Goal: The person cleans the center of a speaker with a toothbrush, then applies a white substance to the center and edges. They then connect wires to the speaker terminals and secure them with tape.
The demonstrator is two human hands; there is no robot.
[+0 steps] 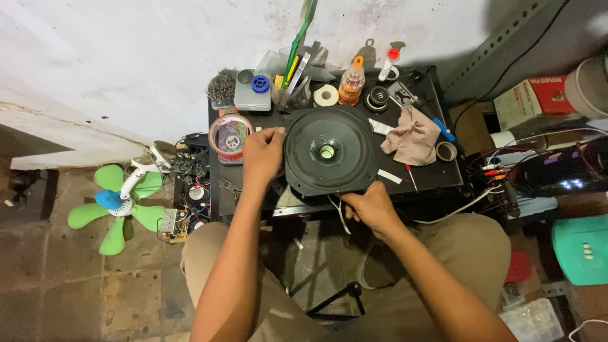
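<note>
Speaker (329,151) flat on black worktop (430,174), left hand (263,152) gripping its left rim, right hand (372,206) gripping its near edge, hands apart, rag (415,134) just right, tape roll (230,137) left.

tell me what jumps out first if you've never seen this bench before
The big round black speaker in the middle of the small dark table, with the left hand on its left edge and the right hand at its near rim. Next, the green fan on the floor at left, and the crumpled beige cloth right of the speaker.
</note>
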